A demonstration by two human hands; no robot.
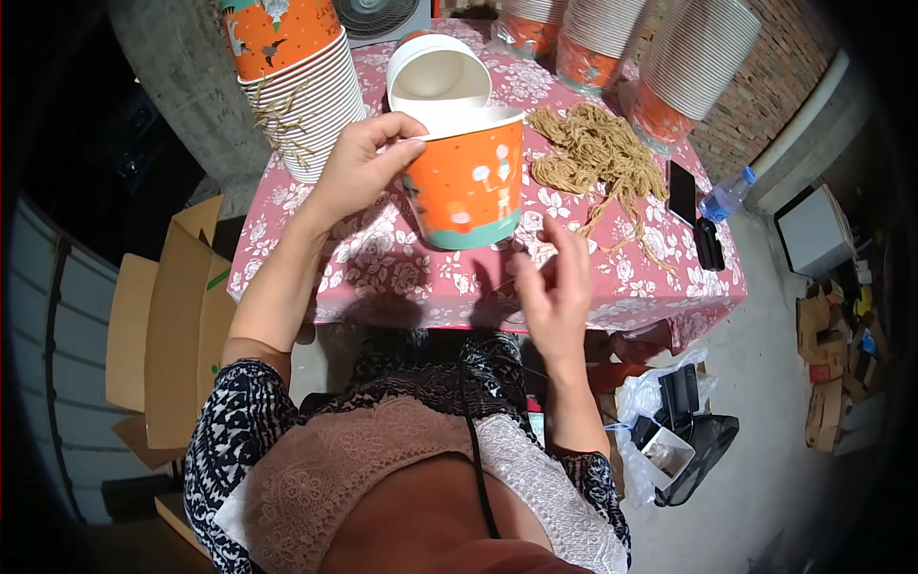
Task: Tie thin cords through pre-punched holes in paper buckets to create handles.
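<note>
My left hand (363, 163) grips the rim of an orange paper bucket (469, 182) with a teal band at its base, holding it just above the pink floral tablecloth (402, 277). Behind it a second bucket (438, 75) lies with its white inside facing me. My right hand (555, 287) hovers below and to the right of the held bucket, fingers loosely apart and holding nothing. A heap of tan string handles (598, 153) lies to the right of the bucket, some strands trailing toward my right hand.
Tall stacks of orange buckets stand at the back left (296, 77) and back right (693, 67). A black phone (682, 191), a dark case (710, 244) and a water bottle (727, 194) lie at the table's right edge. Cardboard (172, 325) leans at left; bags (669, 430) sit on the floor.
</note>
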